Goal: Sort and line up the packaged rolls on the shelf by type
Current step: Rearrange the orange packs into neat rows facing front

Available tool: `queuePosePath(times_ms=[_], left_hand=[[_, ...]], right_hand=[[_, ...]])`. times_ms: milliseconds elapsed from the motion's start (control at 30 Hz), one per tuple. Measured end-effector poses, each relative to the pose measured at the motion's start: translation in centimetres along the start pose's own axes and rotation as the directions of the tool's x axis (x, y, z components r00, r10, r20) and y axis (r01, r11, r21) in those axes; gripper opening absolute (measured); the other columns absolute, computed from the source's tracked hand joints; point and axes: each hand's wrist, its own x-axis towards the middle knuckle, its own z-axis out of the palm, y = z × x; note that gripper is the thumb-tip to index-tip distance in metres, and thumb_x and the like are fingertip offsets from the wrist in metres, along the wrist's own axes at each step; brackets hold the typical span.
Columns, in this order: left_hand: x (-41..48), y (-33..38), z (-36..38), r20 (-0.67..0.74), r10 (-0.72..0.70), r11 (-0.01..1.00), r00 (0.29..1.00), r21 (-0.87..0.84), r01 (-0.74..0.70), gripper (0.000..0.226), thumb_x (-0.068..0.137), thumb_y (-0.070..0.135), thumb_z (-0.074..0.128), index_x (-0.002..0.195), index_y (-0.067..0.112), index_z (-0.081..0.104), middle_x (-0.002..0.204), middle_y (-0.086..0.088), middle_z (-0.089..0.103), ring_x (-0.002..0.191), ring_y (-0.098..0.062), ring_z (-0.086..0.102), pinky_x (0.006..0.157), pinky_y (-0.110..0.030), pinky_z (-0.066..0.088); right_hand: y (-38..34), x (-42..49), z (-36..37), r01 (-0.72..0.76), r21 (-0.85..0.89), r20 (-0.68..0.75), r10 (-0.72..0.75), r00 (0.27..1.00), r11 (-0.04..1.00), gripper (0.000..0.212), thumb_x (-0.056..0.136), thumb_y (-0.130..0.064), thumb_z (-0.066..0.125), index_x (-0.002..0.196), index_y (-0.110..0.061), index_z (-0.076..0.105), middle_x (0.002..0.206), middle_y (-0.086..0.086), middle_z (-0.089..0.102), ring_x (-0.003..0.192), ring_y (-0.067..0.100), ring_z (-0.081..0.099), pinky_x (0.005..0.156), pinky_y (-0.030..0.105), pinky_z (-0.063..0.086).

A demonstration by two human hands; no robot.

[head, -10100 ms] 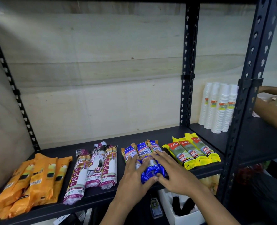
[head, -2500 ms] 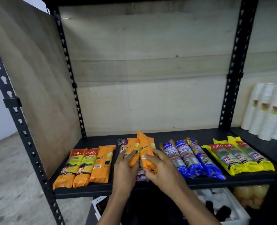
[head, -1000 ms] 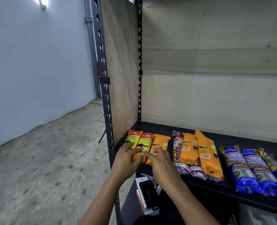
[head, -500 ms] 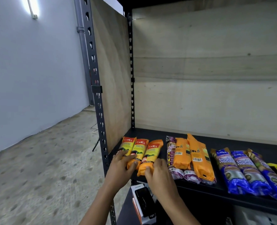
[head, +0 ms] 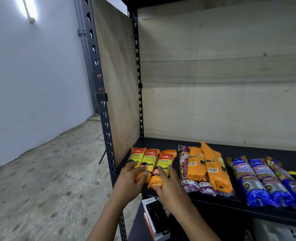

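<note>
Fingers (head: 144, 175) of both hands spread flat on three orange rolls (head: 162, 166), nothing gripped, black shelf (head: 161, 142).

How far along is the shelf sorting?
Partway. The blue rolls already lie in a neat row. Both hands, left hand and right hand, are squaring up three orange rolls at the shelf's left end. Still left: two orange packs lie on top of the purple-and-white rolls.

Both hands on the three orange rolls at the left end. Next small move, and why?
Probably move the two loose orange rolls over beside the trio under the left hand and right hand: they lie label-down on top of the purple drawstring rolls, mixing types.
</note>
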Motion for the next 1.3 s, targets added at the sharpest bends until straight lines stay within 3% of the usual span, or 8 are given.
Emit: queuePosePath(times_ms=[133, 267, 367, 567, 700, 1000, 1133, 1300], left_hand=[[1.3, -0.5, -0.5, -0.026, 0.006, 1.000, 1.000, 0.031, -0.005, 0.045, 0.098, 0.056, 0.046, 0.139, 0.039, 0.054, 0.153, -0.001, 0.042, 0.147, -0.028, 0.029, 0.116, -0.047, 0.031], [1.8, -1.0, -0.3, 0.120, -0.016, 1.000, 0.993, 0.024, 0.013, 0.050, 0.096, 0.060, 0.046, 0.142, 0.042, 0.050, 0.161, 0.001, 0.031, 0.151, -0.025, 0.020, 0.117, -0.043, 0.028], [1.7, -1.4, -0.4, 0.099, 0.018, 0.999, 0.995, -0.048, -0.013, 0.048, 0.095, 0.060, 0.051, 0.138, 0.040, 0.056, 0.156, 0.005, 0.037, 0.145, -0.019, 0.031, 0.106, -0.028, 0.037], [1.2, -1.7, 0.3, 0.069, 0.048, 0.985, 0.996, -0.170, -0.036, 0.046, 0.093, 0.058, 0.054, 0.135, 0.041, 0.057, 0.149, 0.010, 0.036, 0.147, -0.015, 0.024, 0.111, -0.035, 0.039], [1.4, -1.6, 0.2, 0.071, 0.061, 0.976, 0.996, -0.212, -0.045, 0.049, 0.092, 0.057, 0.055, 0.139, 0.039, 0.053, 0.141, 0.012, 0.037, 0.135, -0.008, 0.036, 0.091, -0.011, 0.040], [1.9, -2.1, 1.0, 0.026, 0.067, 0.981, 0.997, -0.184, -0.061, 0.045, 0.093, 0.056, 0.056, 0.135, 0.042, 0.058, 0.140, 0.012, 0.035, 0.131, -0.005, 0.033, 0.101, -0.024, 0.043], [2.0, -1.9, 0.5, 0.063, 0.073, 0.983, 0.995, -0.175, -0.061, 0.044, 0.093, 0.057, 0.054, 0.134, 0.042, 0.058, 0.141, 0.013, 0.034, 0.128, -0.002, 0.033, 0.083, -0.007, 0.039], [2.2, -2.0, 0.3, 0.081, 0.068, 0.983, 0.994, -0.179, -0.053, 0.045, 0.091, 0.061, 0.053, 0.133, 0.043, 0.058, 0.140, 0.014, 0.035, 0.130, -0.004, 0.035, 0.082, -0.008, 0.039]], right_hand=[[0.1, 0.6, 1.0, -0.024, -0.072, 0.004, 0.024, 1.000, 0.997, 0.072, 0.098, -0.017, 0.059, 0.157, -0.017, 0.017, 0.166, 0.015, -0.001, 0.153, 0.033, -0.001, 0.111, 0.038, 0.039], [0.4, 1.1, 1.7, 0.030, -0.053, 0.002, -0.030, 1.000, 0.998, 0.074, 0.099, -0.013, 0.057, 0.157, -0.014, 0.012, 0.166, 0.014, -0.011, 0.153, 0.032, -0.006, 0.112, 0.035, 0.037], [0.4, 1.1, 1.4, 0.070, -0.016, 0.009, -0.070, 0.998, 0.997, 0.075, 0.101, -0.018, 0.054, 0.158, -0.026, 0.007, 0.166, 0.011, -0.011, 0.154, 0.032, -0.004, 0.112, 0.038, 0.038], [0.0, 0.8, 1.6, 0.047, 0.058, 0.000, -0.047, 0.999, 0.997, 0.064, 0.100, -0.044, 0.052, 0.155, -0.037, 0.020, 0.167, 0.005, -0.010, 0.153, 0.029, -0.011, 0.117, 0.046, 0.029], [-0.3, 0.9, 1.6, 0.026, 0.073, -0.019, -0.025, 1.000, 0.997, 0.061, 0.098, -0.047, 0.055, 0.153, -0.038, 0.028, 0.167, 0.005, -0.002, 0.154, 0.029, -0.007, 0.114, 0.046, 0.035], [-0.4, 1.3, 0.8, -0.013, -0.002, 0.015, 0.013, 1.000, 1.000, 0.062, 0.094, -0.054, 0.056, 0.151, -0.040, 0.034, 0.166, 0.007, 0.015, 0.151, 0.031, 0.019, 0.108, 0.046, 0.042], [-0.5, 1.4, 0.8, -0.004, 0.029, 0.022, 0.004, 1.000, 1.000, 0.062, 0.094, -0.051, 0.058, 0.150, -0.038, 0.036, 0.166, 0.006, 0.015, 0.150, 0.032, 0.022, 0.108, 0.047, 0.042], [-0.4, 1.4, 0.7, 0.002, 0.066, 0.022, -0.003, 1.000, 0.998, 0.062, 0.092, -0.048, 0.062, 0.149, -0.035, 0.040, 0.166, 0.006, 0.016, 0.150, 0.032, 0.023, 0.110, 0.047, 0.040]])
